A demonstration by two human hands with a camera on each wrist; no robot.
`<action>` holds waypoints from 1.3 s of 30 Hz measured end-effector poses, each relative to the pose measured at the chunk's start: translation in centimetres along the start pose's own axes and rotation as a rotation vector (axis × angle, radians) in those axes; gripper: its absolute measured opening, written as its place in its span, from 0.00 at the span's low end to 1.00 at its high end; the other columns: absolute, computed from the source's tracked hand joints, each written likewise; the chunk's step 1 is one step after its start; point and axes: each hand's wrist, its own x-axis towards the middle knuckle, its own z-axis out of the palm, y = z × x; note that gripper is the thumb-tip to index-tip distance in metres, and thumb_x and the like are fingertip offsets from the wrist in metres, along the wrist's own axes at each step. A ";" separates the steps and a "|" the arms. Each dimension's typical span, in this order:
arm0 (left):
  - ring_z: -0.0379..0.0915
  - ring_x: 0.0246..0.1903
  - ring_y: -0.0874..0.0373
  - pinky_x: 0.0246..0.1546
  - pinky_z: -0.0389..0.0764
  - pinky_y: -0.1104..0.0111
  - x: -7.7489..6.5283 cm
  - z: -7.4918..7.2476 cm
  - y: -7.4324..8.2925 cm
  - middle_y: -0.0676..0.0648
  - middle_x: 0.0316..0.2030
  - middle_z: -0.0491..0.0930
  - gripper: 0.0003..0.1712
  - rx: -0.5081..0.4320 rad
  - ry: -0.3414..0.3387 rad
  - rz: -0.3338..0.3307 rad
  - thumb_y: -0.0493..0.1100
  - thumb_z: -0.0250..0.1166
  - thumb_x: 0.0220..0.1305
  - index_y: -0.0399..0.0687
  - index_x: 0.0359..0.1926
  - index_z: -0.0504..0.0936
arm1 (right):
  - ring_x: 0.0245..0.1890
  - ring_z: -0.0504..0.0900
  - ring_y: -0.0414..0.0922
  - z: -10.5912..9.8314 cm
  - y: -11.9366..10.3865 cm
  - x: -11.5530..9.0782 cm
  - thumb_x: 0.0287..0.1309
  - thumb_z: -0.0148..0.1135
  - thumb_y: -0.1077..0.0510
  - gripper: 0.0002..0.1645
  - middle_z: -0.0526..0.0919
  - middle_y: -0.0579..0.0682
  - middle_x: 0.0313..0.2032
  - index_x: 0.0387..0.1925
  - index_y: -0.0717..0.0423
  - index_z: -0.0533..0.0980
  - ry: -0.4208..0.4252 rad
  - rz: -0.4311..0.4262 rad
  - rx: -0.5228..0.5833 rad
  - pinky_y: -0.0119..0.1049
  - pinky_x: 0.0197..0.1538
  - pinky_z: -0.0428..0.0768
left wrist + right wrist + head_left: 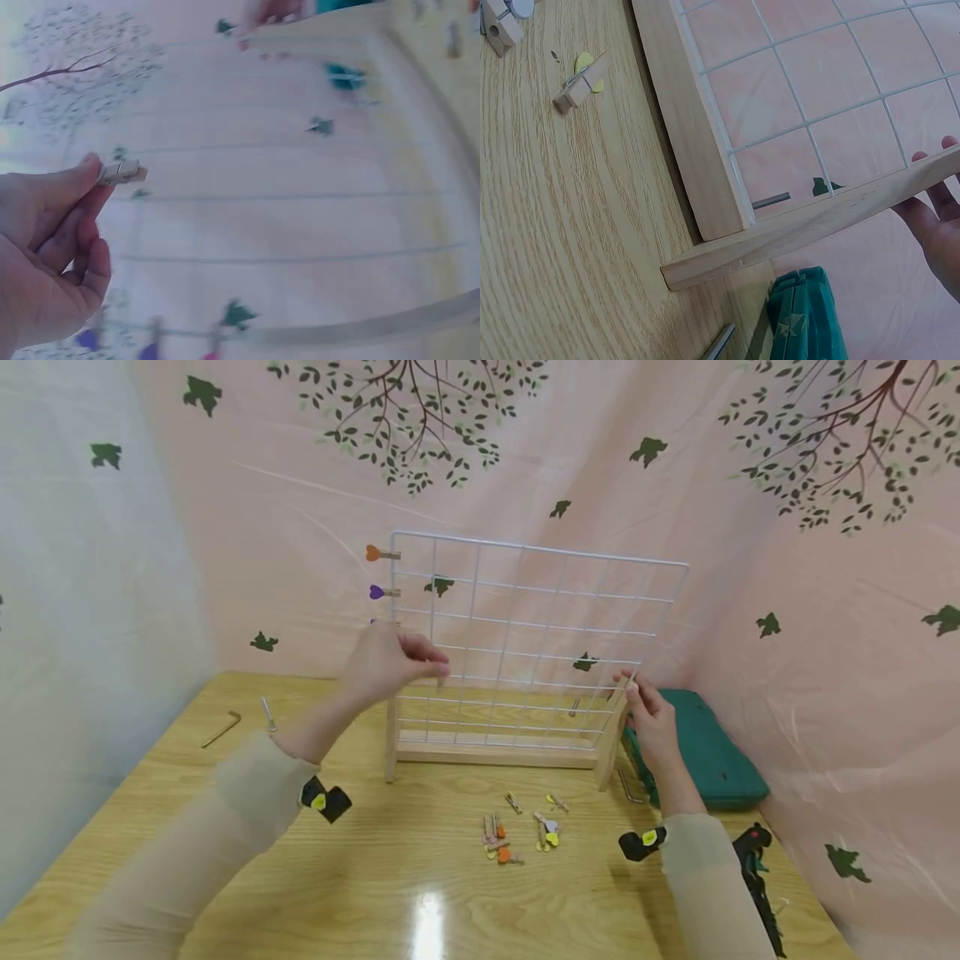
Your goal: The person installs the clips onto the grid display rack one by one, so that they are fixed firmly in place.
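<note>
My left hand (381, 662) is raised in front of the left part of a white wire grid (540, 548). Its thumb and fingers pinch a small wooden clothespin (124, 173), whose jaw end points toward the grid in the left wrist view. The grid stands upright in a wooden frame (495, 755). At the right, my right hand (654, 718) grips the top of the frame's side post (817, 202). Along the grid's left edge hang an orange heart clothespin (372, 552) and a purple heart clothespin (377, 592), with another partly hidden behind my left hand.
Several heart clothespins (504, 855) lie scattered before the frame. A green case (701, 752) sits behind the right post, near a metal hex key (628, 787). A brass-coloured bent rod (221, 729) and a bolt (267, 714) lie at left, a black tool (759, 877) at right.
</note>
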 end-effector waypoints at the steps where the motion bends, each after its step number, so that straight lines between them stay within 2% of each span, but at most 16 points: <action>1: 0.75 0.26 0.57 0.25 0.75 0.70 0.4 -1.1 0.8 0.54 0.27 0.81 0.10 -0.005 0.056 0.005 0.52 0.68 0.46 0.54 0.30 0.83 | 0.46 0.75 0.45 0.0 0.0 0.0 0.62 0.47 0.55 0.22 0.70 0.58 0.56 0.57 0.54 0.68 -0.003 -0.002 0.007 0.30 0.34 0.79; 6: 0.75 0.28 0.58 0.29 0.76 0.75 2.4 -5.7 4.2 0.50 0.32 0.82 0.15 -0.103 0.310 0.075 0.49 0.70 0.44 0.48 0.34 0.83 | 0.45 0.75 0.44 -0.1 0.1 -0.1 0.63 0.46 0.55 0.22 0.69 0.60 0.56 0.57 0.54 0.68 -0.009 -0.013 0.002 0.30 0.34 0.79; 9: 0.76 0.30 0.61 0.28 0.76 0.78 3.8 -7.6 5.5 0.51 0.34 0.83 0.18 -0.132 0.400 0.102 0.50 0.70 0.43 0.47 0.36 0.84 | 0.46 0.75 0.44 -0.1 0.0 -0.1 0.63 0.46 0.54 0.22 0.68 0.62 0.56 0.57 0.54 0.67 -0.012 -0.015 -0.004 0.30 0.35 0.80; 11: 0.76 0.30 0.61 0.26 0.76 0.78 4.8 -8.4 5.9 0.51 0.33 0.83 0.18 -0.145 0.428 0.113 0.49 0.70 0.42 0.47 0.35 0.84 | 0.45 0.75 0.43 -0.1 0.0 -0.1 0.63 0.46 0.54 0.22 0.68 0.62 0.56 0.57 0.55 0.67 -0.011 -0.015 -0.006 0.30 0.35 0.80; 14: 0.76 0.32 0.61 0.29 0.76 0.78 6.2 -9.2 6.3 0.51 0.34 0.82 0.18 -0.143 0.434 0.114 0.49 0.70 0.41 0.48 0.35 0.84 | 0.44 0.76 0.41 0.0 0.0 -0.1 0.63 0.46 0.55 0.22 0.70 0.59 0.56 0.57 0.55 0.67 -0.014 -0.014 0.006 0.30 0.34 0.80; 18: 0.76 0.34 0.61 0.41 0.76 0.77 7.5 -9.5 6.5 0.50 0.36 0.82 0.17 -0.118 0.405 0.083 0.48 0.70 0.42 0.48 0.37 0.83 | 0.43 0.76 0.40 0.0 0.0 -0.1 0.63 0.46 0.55 0.22 0.72 0.55 0.54 0.57 0.56 0.67 -0.014 -0.011 0.020 0.30 0.34 0.80; 22: 0.75 0.33 0.62 0.38 0.75 0.76 8.1 -9.3 6.4 0.50 0.36 0.82 0.17 -0.071 0.384 0.070 0.49 0.69 0.44 0.49 0.37 0.83 | 0.43 0.76 0.39 -0.1 0.0 -0.1 0.63 0.46 0.55 0.22 0.73 0.53 0.53 0.58 0.55 0.67 -0.016 -0.012 0.021 0.30 0.34 0.80; 26: 0.74 0.31 0.63 0.34 0.74 0.77 8.1 -9.2 6.0 0.50 0.36 0.82 0.17 -0.004 0.374 0.108 0.49 0.67 0.46 0.48 0.39 0.82 | 0.44 0.76 0.43 -0.1 0.0 -0.1 0.63 0.46 0.56 0.22 0.73 0.53 0.53 0.58 0.55 0.67 -0.020 -0.017 0.016 0.30 0.34 0.80; 30: 0.71 0.33 0.63 0.35 0.73 0.76 7.9 -9.1 5.6 0.51 0.39 0.81 0.19 0.035 0.358 0.139 0.51 0.66 0.48 0.51 0.42 0.81 | 0.46 0.75 0.47 -0.1 0.0 -0.1 0.63 0.46 0.56 0.22 0.72 0.55 0.54 0.57 0.55 0.67 -0.016 -0.018 0.012 0.30 0.34 0.80; 35: 0.65 0.40 0.63 0.39 0.68 0.75 7.2 -9.1 5.9 0.54 0.45 0.77 0.25 0.044 0.351 0.188 0.54 0.66 0.47 0.56 0.48 0.78 | 0.46 0.75 0.45 -0.1 -0.1 -0.1 0.63 0.46 0.56 0.22 0.72 0.55 0.54 0.57 0.55 0.67 -0.014 -0.015 0.009 0.30 0.34 0.79; 39: 0.64 0.41 0.64 0.41 0.68 0.74 5.7 -8.2 6.3 0.54 0.47 0.76 0.28 0.045 0.380 0.299 0.52 0.67 0.48 0.55 0.53 0.74 | 0.45 0.76 0.42 0.0 -0.3 -0.2 0.63 0.46 0.54 0.22 0.72 0.54 0.54 0.58 0.54 0.67 -0.007 -0.002 -0.007 0.30 0.34 0.79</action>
